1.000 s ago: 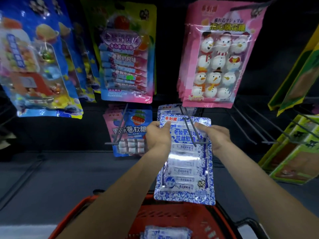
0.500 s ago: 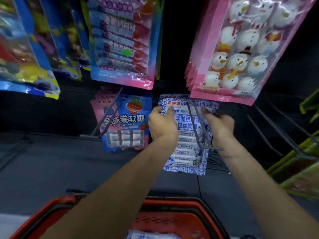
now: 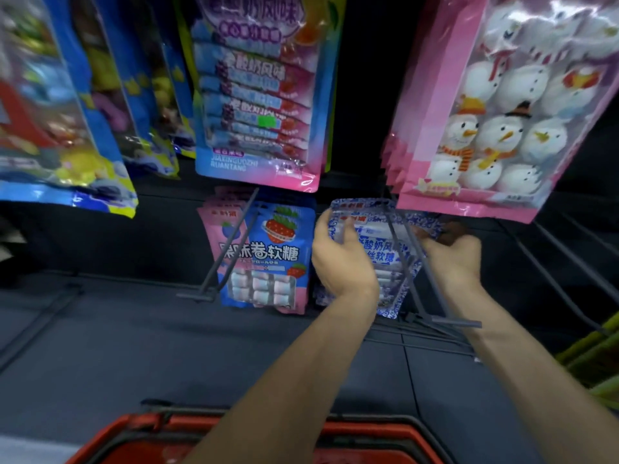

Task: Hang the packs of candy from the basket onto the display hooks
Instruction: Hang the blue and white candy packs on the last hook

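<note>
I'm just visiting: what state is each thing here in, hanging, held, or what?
blue-and-white candy pack: held by both hands near its top, apparently threaded on the hook.
left hand: grips the pack's left top edge.
right hand: grips its right top corner.
display hook: sticks out, wires crossing the pack's front.
strawberry candy pack: hanging on the neighbouring hook.
snowman packs: hanging above, several deep.
red basket: below, only its rim shows.

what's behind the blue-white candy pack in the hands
A second pack of the same pattern hangs behind the blue-white pack; only its top edge shows. Any more behind are hidden.
</note>
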`<state>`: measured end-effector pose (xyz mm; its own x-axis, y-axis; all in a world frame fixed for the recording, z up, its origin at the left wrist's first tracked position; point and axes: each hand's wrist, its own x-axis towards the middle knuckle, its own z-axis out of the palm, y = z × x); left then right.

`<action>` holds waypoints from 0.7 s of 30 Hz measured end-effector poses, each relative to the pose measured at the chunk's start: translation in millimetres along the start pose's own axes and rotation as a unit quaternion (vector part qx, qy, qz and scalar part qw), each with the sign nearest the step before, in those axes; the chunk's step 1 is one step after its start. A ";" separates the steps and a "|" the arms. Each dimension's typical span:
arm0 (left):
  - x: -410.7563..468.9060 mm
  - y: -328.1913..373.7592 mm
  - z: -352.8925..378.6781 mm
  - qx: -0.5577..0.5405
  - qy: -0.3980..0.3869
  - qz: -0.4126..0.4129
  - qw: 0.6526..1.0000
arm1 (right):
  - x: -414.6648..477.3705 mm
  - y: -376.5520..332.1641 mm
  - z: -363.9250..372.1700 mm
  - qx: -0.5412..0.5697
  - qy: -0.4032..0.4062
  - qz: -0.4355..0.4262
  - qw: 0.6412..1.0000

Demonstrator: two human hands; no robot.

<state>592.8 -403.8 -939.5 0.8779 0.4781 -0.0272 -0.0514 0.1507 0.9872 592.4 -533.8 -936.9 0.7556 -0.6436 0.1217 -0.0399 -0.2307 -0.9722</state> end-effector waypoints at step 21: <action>-20.5 -6.0 -7.3 0.111 -0.091 0.007 0.990 | -20.0 14.0 9.1 0.020 0.116 -0.028 0.993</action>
<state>571.7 -408.2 -946.0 0.9500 0.3122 -0.0042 0.0237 -0.0589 0.9980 582.6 -517.6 -954.8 0.5850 -0.7821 0.2149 0.0283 -0.2450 -0.9691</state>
